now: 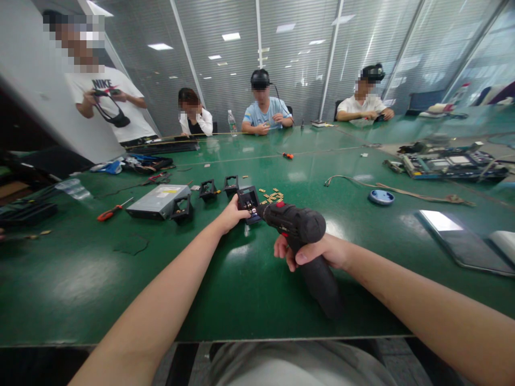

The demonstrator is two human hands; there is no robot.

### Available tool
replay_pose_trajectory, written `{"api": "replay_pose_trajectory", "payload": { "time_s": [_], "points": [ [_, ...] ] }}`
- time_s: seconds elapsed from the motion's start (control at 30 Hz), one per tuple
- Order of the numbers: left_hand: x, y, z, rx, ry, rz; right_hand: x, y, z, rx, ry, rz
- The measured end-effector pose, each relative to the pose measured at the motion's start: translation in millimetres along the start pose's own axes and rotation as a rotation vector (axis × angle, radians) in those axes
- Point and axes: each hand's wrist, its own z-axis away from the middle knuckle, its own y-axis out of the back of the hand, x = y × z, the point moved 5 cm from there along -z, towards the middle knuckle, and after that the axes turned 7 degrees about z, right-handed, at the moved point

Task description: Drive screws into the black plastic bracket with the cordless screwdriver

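Observation:
My right hand (303,252) is wrapped round the grip of a black cordless drill (295,221) with red switches. The drill's front end points left, at a small black square plastic housing (248,199). Whether the bit touches it I cannot tell. With its fingers on the near left side of that housing, my left hand (233,215) grips it on the table. Small brass-coloured plates (276,195) lie scattered just behind the drill's tip. Similar black housings, one (231,185) behind my left hand and others (207,190) further left, stand nearby.
A silver disc drive (156,201) and an orange screwdriver (110,212) lie on the left of the green table (241,300). To the right are a round blue-rimmed disc (381,197), a phone-like slab (462,241) and circuit boards (454,161). Several people are across the table.

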Motion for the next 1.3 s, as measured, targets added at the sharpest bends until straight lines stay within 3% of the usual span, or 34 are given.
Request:
{"api": "replay_pose_trajectory", "payload": {
  "time_s": [1.3],
  "points": [
    [2.9, -2.3, 1.6, -0.001, 0.014, 0.005, -2.4, -3.0, 0.3, -0.001, 0.020, 0.004]
  ]
}}
